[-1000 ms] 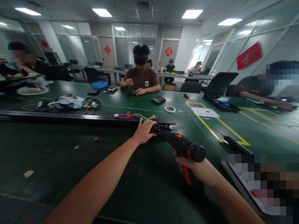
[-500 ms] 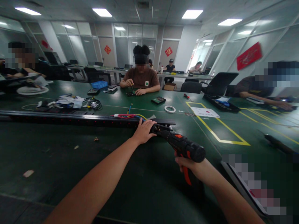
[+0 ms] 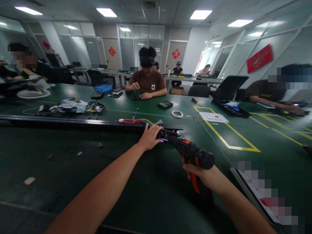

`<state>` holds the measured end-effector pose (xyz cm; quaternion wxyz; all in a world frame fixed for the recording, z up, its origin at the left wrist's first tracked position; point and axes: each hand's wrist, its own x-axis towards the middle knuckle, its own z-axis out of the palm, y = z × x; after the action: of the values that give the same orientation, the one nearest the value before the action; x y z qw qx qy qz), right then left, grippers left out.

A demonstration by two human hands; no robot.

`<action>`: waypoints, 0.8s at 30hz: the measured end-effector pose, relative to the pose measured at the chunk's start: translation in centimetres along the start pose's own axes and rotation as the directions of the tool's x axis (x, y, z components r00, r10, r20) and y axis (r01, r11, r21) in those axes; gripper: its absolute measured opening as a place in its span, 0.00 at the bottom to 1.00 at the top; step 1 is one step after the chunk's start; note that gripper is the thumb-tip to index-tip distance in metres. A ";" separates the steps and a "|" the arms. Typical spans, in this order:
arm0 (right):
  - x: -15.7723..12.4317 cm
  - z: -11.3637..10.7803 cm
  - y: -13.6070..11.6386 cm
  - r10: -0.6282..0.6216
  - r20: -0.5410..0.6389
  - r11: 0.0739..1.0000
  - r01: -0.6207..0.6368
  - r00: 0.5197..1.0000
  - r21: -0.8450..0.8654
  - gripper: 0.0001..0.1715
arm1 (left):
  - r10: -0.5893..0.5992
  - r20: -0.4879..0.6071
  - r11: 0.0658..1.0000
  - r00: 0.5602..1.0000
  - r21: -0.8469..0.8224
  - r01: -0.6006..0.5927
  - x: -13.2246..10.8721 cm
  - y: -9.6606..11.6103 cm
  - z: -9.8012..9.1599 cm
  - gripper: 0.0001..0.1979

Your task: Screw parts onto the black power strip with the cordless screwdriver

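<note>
A long black metal rail (image 3: 107,125) lies across the green table, reaching from the far left to just right of centre. Over its right end is my left hand (image 3: 151,136), fingers across the top and thumb along the near side. Red, yellow and blue wires (image 3: 136,121) come out behind that hand. My right hand (image 3: 202,174) is wrapped round the handle of a black and orange cordless drill (image 3: 192,151). Its nose points left into the rail's open end, where a small bluish-white glow shows. The bit's tip is too small to make out.
Beyond the rail lie a white ring (image 3: 177,114), a green circuit board (image 3: 165,104), a screwdriver (image 3: 196,101) and bundled cables (image 3: 96,108). A paper sheet (image 3: 214,117) overlaps yellow tape. Near my right forearm is a flat, pale-topped object (image 3: 253,195). Co-workers sit around.
A bluish-white glow now shows at the rail's end by the drill nose. My hands have barely moved. A blurred dark object at the right has shifted toward the frame's edge.
</note>
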<state>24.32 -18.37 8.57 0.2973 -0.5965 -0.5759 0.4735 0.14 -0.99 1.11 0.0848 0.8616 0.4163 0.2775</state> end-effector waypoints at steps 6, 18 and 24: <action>0.0 0.0 0.1 0.000 -0.002 1.000 0.000 1.000 0.002 0.17 | 0.006 -0.010 1.000 1.000 0.000 -0.006 0.0 -0.2 0.3 0.31; -0.1 0.1 -0.2 -0.004 0.001 1.000 0.004 1.000 -0.002 0.16 | 0.004 -0.005 1.000 1.000 0.014 -0.004 0.0 -0.4 0.4 0.31; -0.1 0.2 0.0 0.003 -0.010 1.000 -0.003 1.000 0.013 0.19 | 0.008 -0.015 1.000 1.000 0.012 -0.008 0.1 -0.6 0.7 0.32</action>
<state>24.13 -18.49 8.53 0.3034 -0.5976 -0.5704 0.4749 0.17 -0.51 0.38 0.0751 0.8617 0.4152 0.2820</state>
